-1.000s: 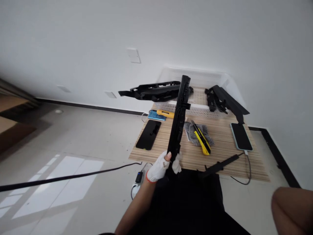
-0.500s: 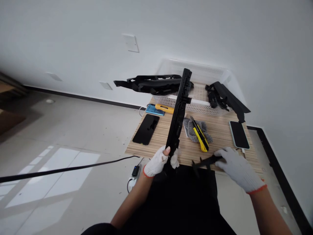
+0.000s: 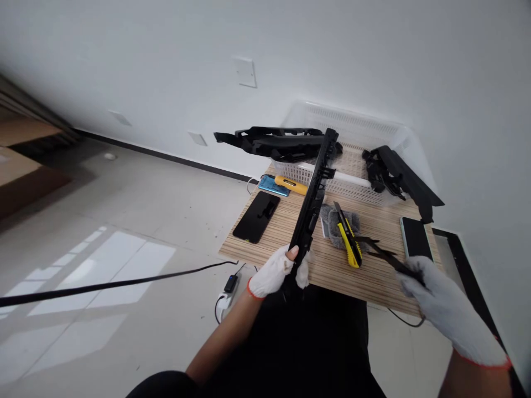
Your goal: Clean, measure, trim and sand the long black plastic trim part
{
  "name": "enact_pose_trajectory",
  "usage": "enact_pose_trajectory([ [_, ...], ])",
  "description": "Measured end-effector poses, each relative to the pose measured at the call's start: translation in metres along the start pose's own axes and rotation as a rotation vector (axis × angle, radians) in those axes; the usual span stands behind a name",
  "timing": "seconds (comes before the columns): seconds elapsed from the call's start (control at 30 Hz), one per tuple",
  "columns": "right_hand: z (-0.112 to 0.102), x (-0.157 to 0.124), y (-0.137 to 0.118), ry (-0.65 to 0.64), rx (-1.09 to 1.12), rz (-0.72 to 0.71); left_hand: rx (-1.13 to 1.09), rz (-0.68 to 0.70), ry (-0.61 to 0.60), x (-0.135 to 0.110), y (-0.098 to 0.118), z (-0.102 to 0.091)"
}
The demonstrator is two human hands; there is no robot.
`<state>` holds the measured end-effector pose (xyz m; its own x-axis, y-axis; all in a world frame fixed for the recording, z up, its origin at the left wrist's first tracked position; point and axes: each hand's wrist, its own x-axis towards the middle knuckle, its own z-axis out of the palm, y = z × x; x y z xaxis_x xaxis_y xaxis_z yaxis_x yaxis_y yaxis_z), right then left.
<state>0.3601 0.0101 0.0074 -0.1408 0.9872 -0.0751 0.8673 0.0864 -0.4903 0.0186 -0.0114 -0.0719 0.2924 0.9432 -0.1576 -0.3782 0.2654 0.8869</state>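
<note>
My left hand, in a white glove with a bare thumb tip, is wrapped round the lower end of a long black plastic trim piece. The piece stands slanted up and away, its top in front of the basket's rim. My right hand, also gloved, is closed on a black caliper, whose jaws point left towards the yellow utility knife. That knife lies on a grey cloth on the small wooden table.
A white plastic basket at the back holds black plastic parts and more parts that overhang its rim. Phones and a blue phone lie on the table beside a yellow handle. A cable crosses at left.
My right hand has moved right with the caliper, lifting it from the table's front edge and turning its jaws up and away. My left hand keeps its grip; the view has shifted slightly.
</note>
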Motion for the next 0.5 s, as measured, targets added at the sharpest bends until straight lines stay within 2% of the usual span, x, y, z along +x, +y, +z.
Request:
enact_pose_trajectory([
  [0.07, -0.002, -0.003, -0.008, 0.102, 0.041, 0.029, 0.023, -0.001, 0.004, 0.001, 0.0, 0.0],
  [0.13, 0.002, 0.0, -0.022, 0.133, 0.061, 0.007, 0.042, -0.009, -0.004, 0.003, -0.002, -0.001],
  [0.3, 0.024, 0.028, -0.06, 0.113, 0.039, -0.073, 0.13, -0.019, 0.043, 0.004, -0.007, -0.004],
  [0.5, 0.034, 0.061, -0.087, 0.24, -0.17, -0.231, 0.126, -0.02, 0.032, 0.002, 0.004, 0.003],
])
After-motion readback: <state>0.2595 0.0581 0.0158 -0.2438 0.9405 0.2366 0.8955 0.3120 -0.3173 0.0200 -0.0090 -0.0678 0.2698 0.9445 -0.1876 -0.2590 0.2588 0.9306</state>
